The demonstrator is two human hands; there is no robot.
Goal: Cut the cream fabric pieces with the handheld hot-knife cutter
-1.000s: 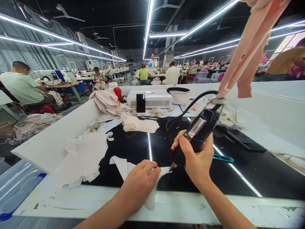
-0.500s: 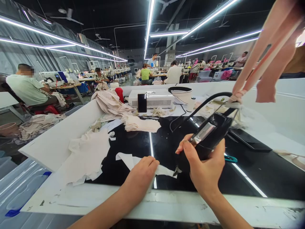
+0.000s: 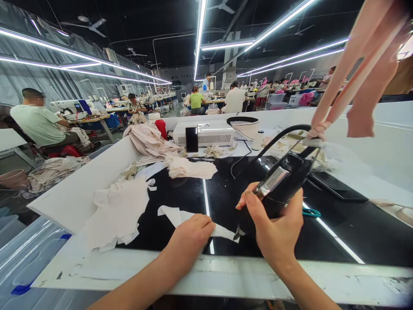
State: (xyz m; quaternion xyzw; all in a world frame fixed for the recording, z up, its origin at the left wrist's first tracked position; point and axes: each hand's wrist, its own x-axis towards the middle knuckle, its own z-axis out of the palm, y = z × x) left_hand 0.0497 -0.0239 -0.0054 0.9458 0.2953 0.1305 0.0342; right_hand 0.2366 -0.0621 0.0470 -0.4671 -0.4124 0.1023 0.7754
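Observation:
My left hand (image 3: 192, 239) lies over a narrow white fabric piece (image 3: 172, 214) on the glossy black work surface (image 3: 222, 193). Its fingers are together and bent, pressing the cloth; the fingertips are partly hidden. In my right hand (image 3: 277, 228) is a black corded power tool (image 3: 285, 178) with a silver lever, fingers wrapped round its body. The tool's small metal tip (image 3: 238, 234) sits at the right end of the fabric piece. Pink fabric strips (image 3: 335, 94) tied at the tool's top run upward from it.
Flat white fabric pieces (image 3: 119, 211) lie at left, with a cream stack (image 3: 192, 168) behind the hands. Farther back stand a white machine box (image 3: 203, 133) and a phone (image 3: 192, 140). Teal-handled scissors (image 3: 311, 212) rest at right. White walls (image 3: 87, 185) border the table; people sew beyond.
The tool's tip has shifted slightly left at the fabric's right end, with my right hand. My left hand stays on the cloth. The camera view has moved a little.

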